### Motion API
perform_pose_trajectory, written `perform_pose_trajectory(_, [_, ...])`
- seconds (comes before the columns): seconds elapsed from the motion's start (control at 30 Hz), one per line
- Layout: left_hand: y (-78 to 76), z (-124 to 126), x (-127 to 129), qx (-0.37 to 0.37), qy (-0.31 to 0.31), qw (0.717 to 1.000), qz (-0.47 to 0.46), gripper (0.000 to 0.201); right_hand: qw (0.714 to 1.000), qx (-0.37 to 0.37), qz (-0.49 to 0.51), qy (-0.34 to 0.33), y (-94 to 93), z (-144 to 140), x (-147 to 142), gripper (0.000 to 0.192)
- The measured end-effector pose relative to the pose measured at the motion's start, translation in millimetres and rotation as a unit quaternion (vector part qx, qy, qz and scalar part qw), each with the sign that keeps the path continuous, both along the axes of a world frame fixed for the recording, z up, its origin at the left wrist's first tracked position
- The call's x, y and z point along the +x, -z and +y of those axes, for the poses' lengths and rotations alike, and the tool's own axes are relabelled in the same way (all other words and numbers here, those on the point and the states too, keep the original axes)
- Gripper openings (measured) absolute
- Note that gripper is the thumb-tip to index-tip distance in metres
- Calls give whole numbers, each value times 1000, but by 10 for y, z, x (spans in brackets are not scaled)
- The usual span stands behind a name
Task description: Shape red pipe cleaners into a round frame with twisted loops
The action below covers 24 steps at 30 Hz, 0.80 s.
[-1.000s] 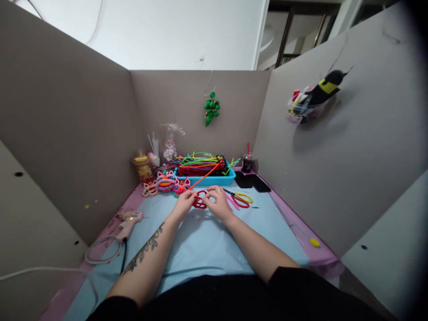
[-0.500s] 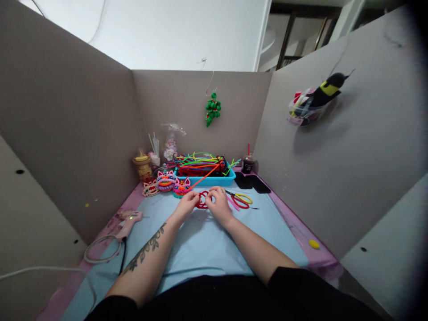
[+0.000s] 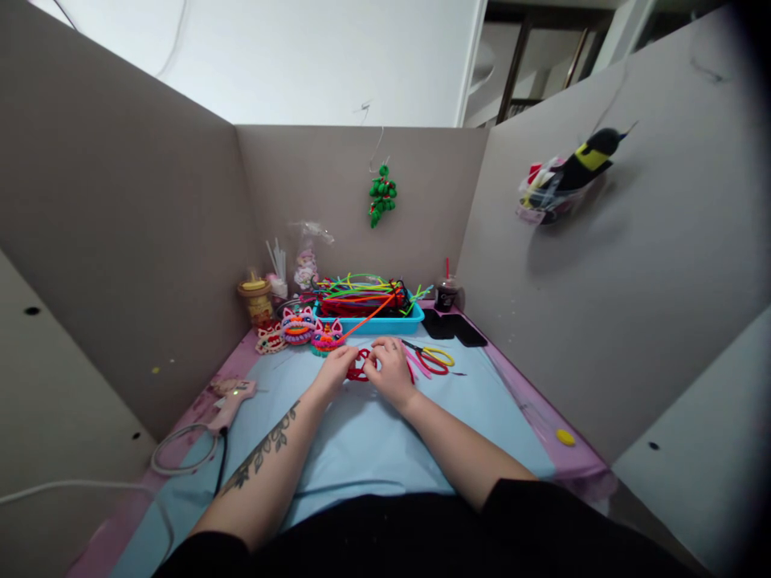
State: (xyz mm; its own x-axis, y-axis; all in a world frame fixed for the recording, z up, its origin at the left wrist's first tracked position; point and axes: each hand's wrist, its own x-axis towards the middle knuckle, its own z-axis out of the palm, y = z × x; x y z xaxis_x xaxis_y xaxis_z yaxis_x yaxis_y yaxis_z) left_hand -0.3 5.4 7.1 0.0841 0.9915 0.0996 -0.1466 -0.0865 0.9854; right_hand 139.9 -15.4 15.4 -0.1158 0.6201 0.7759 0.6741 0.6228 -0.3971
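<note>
A red wire shape, lying on the blue surface before the tray, is pinched by the fingers of the left hand and right hand, and is best bent in small twists with its loops kept pressed flat.

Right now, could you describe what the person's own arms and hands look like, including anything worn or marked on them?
Both forearms are bare up to black sleeves near the bottom edge of the picture. The left forearm carries a dark leafy vine tattoo running lengthwise. The right forearm shows no marking. The left hand and right hand are ungloved; rings or a watch cannot be made out.
</note>
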Motion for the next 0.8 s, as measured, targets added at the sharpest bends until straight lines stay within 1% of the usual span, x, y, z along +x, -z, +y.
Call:
perform_pose_trajectory(0.1, [-29, -16, -2, -12, 0, 1000, -27, 27, 999, -19, 12, -28, -8, -20, -9, 8])
perform_pose_trajectory(0.17, [-76, -21, -29, -49, 8, 996, -74, 25, 996, -34, 57, -58, -12, 0, 12, 6])
perform_pose_trajectory(0.2, [-104, -18, -51, -80, 14, 991, -107, 22, 992, -42, 92, -69, -14, 21, 32, 8])
perform_pose_trajectory(0.27, [-161, -3, -111, -157, 16, 970, -183, 15, 980, -66, 170, -80, -18, 79, 83, 14])
perform_pose_trajectory(0.33, [-203, 20, -176, -201, 13, 950, -240, 6, 965, -103, 225, -84, -19, 140, 132, 18])
perform_pose_trajectory(0.37, [-215, 31, -204, -211, 17, 942, -260, 3, 957, -127, 244, -91, -17, 166, 148, 19])
perform_pose_trajectory(0.47, [-222, 51, -258, -220, 46, 927, -299, 6, 925, -215, 280, -140, 10, 218, 150, 21])
perform_pose_trajectory(0.53, [-213, 54, -265, -223, 67, 922, -310, 8, 895, -283, 290, -190, 43, 233, 120, 23])
perform_pose_trajectory(0.6, [-202, 54, -260, -223, 73, 921, -311, 9, 861, -335, 300, -238, 76, 239, 85, 25])
perform_pose_trajectory(0.7, [-193, 57, -244, -221, 70, 925, -300, 10, 819, -371, 334, -283, 100, 242, 55, 29])
perform_pose_trajectory(0.77, [-195, 57, -232, -222, 65, 930, -284, 10, 806, -379, 354, -287, 102, 250, 55, 32])
perform_pose_trajectory(0.8, [-196, 55, -223, -223, 62, 934, -271, 10, 805, -380, 358, -282, 102, 257, 60, 32])
